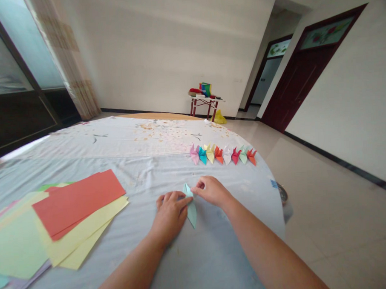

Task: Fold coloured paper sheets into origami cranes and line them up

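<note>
A small folded piece of light blue paper (191, 207) lies on the cloth-covered table (142, 163) in front of me. My left hand (170, 213) lies flat on its left side, fingers pressing the paper down. My right hand (211, 190) pinches the upper tip of the same piece with thumb and forefinger. Both hands touch the paper and almost meet above it.
A row of several finished folded paper figures (223, 154) in pink, blue, yellow, orange, white and green stands behind my hands. A loose stack of coloured sheets (62, 218), red on top, lies at the left. The table's edge (278, 192) drops off at the right. A small red-legged table (205, 102) stands by the far wall.
</note>
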`<control>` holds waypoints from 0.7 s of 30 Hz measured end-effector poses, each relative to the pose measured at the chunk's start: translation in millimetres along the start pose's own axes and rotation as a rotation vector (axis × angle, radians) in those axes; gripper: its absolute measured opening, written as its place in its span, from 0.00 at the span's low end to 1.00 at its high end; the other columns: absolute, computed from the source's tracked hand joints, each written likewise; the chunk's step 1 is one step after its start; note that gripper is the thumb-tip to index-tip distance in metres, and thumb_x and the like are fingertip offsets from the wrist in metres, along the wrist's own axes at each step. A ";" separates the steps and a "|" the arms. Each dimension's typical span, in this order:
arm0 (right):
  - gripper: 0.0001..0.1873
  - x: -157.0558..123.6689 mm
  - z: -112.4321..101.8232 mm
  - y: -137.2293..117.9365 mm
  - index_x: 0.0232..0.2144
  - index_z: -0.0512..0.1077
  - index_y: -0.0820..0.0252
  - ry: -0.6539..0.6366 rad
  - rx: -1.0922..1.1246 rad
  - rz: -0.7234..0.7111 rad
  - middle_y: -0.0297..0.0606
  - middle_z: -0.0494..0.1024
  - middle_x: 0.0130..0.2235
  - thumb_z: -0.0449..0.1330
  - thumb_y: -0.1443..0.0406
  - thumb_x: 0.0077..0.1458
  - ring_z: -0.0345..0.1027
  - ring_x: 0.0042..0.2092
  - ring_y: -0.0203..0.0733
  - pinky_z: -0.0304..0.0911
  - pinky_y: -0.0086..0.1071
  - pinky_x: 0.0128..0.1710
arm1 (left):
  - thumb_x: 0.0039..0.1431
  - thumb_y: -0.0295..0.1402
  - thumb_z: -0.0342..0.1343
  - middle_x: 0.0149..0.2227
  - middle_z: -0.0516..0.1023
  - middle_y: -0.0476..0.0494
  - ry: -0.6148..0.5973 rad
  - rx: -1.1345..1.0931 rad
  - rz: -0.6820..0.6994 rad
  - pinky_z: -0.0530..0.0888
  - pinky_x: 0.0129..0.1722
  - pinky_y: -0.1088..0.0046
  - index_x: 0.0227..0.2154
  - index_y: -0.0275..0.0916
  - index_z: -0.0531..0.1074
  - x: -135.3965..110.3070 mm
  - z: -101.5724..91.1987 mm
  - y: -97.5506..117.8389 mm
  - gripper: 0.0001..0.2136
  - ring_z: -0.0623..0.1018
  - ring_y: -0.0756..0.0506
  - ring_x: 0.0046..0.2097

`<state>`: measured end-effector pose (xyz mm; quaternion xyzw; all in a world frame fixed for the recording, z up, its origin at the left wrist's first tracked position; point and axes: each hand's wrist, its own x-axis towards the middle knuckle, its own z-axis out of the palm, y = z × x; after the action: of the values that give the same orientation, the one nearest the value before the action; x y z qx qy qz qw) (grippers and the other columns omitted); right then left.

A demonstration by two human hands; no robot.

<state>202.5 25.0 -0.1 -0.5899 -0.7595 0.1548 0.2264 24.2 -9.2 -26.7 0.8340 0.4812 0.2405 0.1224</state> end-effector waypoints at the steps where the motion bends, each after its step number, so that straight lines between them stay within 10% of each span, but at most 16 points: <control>1: 0.14 1.6 5.2 0.1 0.24 0.71 0.60 -0.033 -0.007 0.000 0.35 0.74 0.27 0.58 0.55 0.49 0.65 0.31 0.37 0.54 0.28 0.30 | 0.54 0.29 0.48 0.43 0.71 0.47 0.027 -0.006 -0.010 0.57 0.49 0.59 0.45 0.51 0.69 -0.4 1.0 -0.9 0.17 0.68 0.43 0.47; 14: 0.12 -5.5 29.4 1.3 0.23 0.69 0.61 0.039 0.213 -0.034 0.33 0.72 0.24 0.57 0.58 0.50 0.63 0.28 0.34 0.55 0.26 0.29 | 0.53 0.37 0.50 0.47 0.71 0.41 0.165 -0.026 -0.149 0.60 0.51 0.57 0.44 0.40 0.65 0.3 11.7 -3.9 0.15 0.67 0.40 0.51; 21: 0.15 -1.9 29.3 2.1 0.24 0.68 0.63 0.031 0.611 0.078 0.30 0.67 0.22 0.56 0.55 0.50 0.58 0.24 0.31 0.55 0.25 0.25 | 0.51 0.38 0.52 0.36 0.78 0.44 0.195 -0.552 -0.354 0.68 0.45 0.63 0.48 0.38 0.61 11.1 4.5 -5.4 0.21 0.76 0.44 0.41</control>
<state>189.2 24.7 -26.3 -0.5254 -0.6510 0.3756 0.3990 27.1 3.3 -29.7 0.6459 0.5448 0.4153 0.3370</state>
